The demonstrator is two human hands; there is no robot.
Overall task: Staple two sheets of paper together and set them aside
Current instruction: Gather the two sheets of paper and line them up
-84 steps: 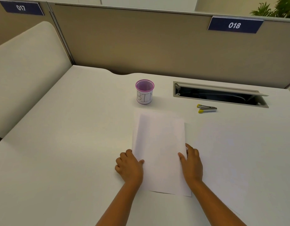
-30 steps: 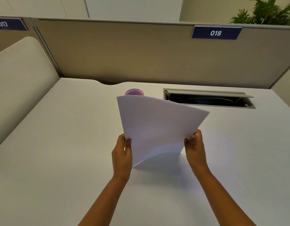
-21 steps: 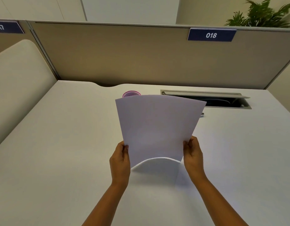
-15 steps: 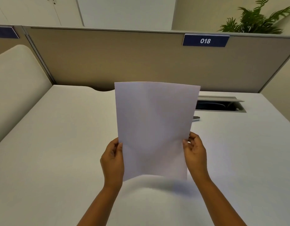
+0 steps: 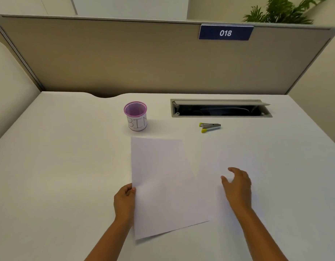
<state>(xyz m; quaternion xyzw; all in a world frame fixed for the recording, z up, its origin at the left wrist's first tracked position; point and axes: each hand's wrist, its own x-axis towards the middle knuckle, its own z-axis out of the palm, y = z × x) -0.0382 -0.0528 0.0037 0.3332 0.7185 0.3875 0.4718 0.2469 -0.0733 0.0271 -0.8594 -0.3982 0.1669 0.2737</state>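
Two sheets of paper (image 5: 163, 185) hard to tell apart: only one white face and one edge line readable, pale against the pale bench (image 5: 59, 176). Lying near the front middle of the bench, near corner slightly lifted with a thin shadow beneath, right edge fading into a bright glare patch and difficult to trace. Gripped at the left edge by the left hand (image 5: 124, 202), thumb on top and fingers curled underneath, fingertips hidden by the paper. Right hand (image 5: 238, 185) off the paper, hovering just beside its right edge, fingers spread and relaxed, holding nothing; touching the bench or not, impossible to say. Both forearms cut off by the bottom of the view.

Stapler (image 5: 210, 127), small, metal with yellow tips, lying well beyond the right hand, near the open cable slot (image 5: 219, 108); detail too small to read. Purple mesh cup (image 5: 135, 115) marked "BIN" standing just beyond the paper's far left corner, last letter partly turned away. Number plate "018" (image 5: 226, 32) on the partition; plant (image 5: 281, 10) cut off at the top.

Against half a second ago: paper no longer held upright between both hands but laid down flat; right hand let go; cup and stapler uncovered again.
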